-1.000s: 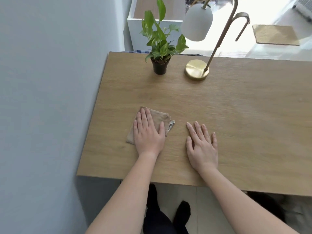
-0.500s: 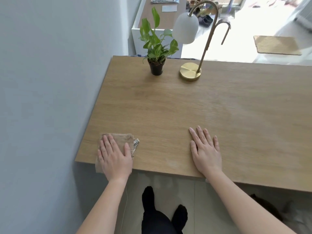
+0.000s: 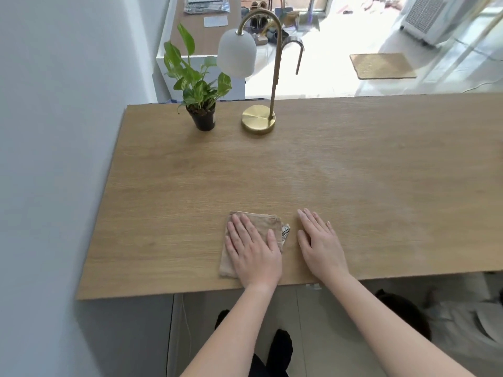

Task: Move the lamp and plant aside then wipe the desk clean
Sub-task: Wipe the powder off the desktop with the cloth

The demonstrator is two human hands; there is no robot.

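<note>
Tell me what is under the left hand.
A folded tan cloth lies under the left hand, flat on the desk. Its far edge, left strip and tag show; the palm covers its middle.

The left hand [image 3: 253,254] hides most of the folded cloth [image 3: 227,263].

From the cloth [image 3: 261,223], the plant [image 3: 200,88] and lamp [image 3: 258,119] are standing at 11 and 12 o'clock, blocking the far edge. The wall [image 3: 54,131] is closing off 9 o'clock. The desk [image 3: 367,180] is lying bare from 1 to 3 o'clock.
</note>
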